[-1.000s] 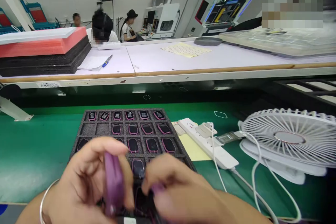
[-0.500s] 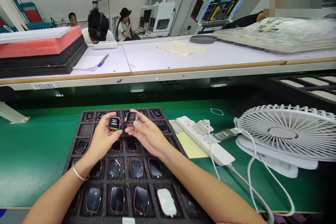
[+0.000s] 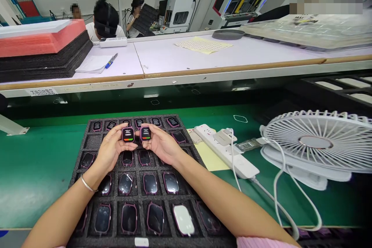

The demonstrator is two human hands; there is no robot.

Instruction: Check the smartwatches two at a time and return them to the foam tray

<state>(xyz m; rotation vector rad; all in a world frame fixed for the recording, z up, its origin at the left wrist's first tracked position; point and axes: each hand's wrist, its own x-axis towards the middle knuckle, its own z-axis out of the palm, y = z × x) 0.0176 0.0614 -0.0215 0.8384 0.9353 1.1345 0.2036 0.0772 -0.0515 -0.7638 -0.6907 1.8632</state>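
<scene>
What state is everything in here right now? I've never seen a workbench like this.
Left hand, holding a watch up.
Right hand, holding another watch up.
Left watch, screen lit, red and green bar.
Right watch, screen lit, similar bar.
Foam tray, most pockets filled, one empty.
Power strip, plug in.
Fan, standing, blades look still.

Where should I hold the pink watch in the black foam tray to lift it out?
Try holding the watch by its pink rim on the two long sides, and come straight down from above. It lies face-up in a snug pocket of the foam tray, so the top is the open way in, and the rim keeps your fingers off the glass.
</scene>
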